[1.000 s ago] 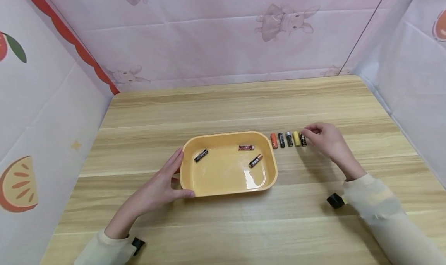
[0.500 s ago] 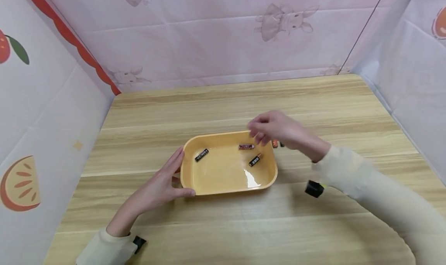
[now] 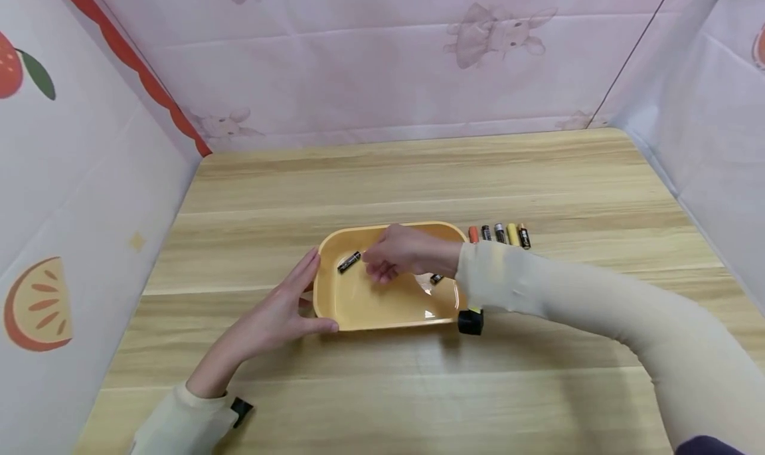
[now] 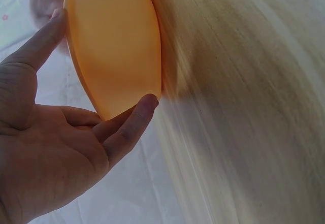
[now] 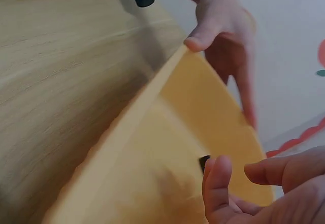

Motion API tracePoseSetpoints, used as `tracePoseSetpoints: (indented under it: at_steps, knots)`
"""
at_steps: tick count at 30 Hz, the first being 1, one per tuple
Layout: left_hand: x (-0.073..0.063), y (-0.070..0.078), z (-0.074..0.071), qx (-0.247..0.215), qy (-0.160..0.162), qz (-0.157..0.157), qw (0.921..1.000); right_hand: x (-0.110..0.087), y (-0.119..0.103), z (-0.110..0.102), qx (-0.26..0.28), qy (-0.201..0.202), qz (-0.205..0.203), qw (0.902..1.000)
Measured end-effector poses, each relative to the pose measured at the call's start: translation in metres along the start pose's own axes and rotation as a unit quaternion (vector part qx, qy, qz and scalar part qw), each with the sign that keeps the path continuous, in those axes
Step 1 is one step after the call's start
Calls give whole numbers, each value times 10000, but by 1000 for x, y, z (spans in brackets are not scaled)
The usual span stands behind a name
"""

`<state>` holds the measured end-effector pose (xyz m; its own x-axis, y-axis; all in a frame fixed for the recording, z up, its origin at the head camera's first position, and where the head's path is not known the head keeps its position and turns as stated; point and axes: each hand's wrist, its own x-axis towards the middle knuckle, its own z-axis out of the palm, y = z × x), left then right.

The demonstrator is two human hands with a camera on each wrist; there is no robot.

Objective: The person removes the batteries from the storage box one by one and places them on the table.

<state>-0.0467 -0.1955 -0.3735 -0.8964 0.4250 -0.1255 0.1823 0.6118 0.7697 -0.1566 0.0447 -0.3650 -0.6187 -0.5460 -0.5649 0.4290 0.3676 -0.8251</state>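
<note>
My left hand (image 3: 281,312) grips the left end of a yellow plastic tub (image 3: 388,323), thumb at the near corner and fingers along the end wall. In the left wrist view its fingers curl against the tub's outer wall (image 4: 114,46). Inside the tub hovers my right hand (image 3: 397,252), just right of a black battery (image 3: 349,262). The right wrist view has a gap between its thumb and forefinger, with the battery's dark end (image 5: 204,163) beyond the fingertip. Another dark battery (image 3: 437,278) peeks out under the right wrist; the hand and forearm hide the tub's middle.
A row of AA-size batteries lies to the tub's right on the wooden table (image 3: 382,182): an orange one (image 3: 473,234), dark ones, a yellow one (image 3: 512,234), and a black one with a copper end (image 3: 524,236). Printed cloth walls (image 3: 382,76) stand behind and beside.
My right hand has left the black battery at the right end of the row and swept left into the tub, reaching beside the left battery. The left hand keeps its place on the tub.
</note>
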Motion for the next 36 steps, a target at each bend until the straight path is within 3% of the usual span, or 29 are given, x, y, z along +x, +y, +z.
tracePoseSetpoints:
  at_steps: [5, 13, 26, 32, 36]
  knots:
    - [0, 1, -1, 2, -11, 36, 10000, 16, 4, 14, 304, 33, 97, 9995]
    - [0, 0, 0, 55, -30, 16, 10000, 33, 12, 33, 673, 56, -558, 9962]
    - [0, 0, 0, 141, -29, -91, 9999, 38, 11, 50, -766, 221, -844, 9932]
    - [-1, -1, 0, 265, -5, -113, 9996, 38, 10, 47, -821, -131, -931, 9922]
    - [-1, -2, 0, 207, -11, -75, 9998, 34, 6, 41, -747, -366, -1216, 9891]
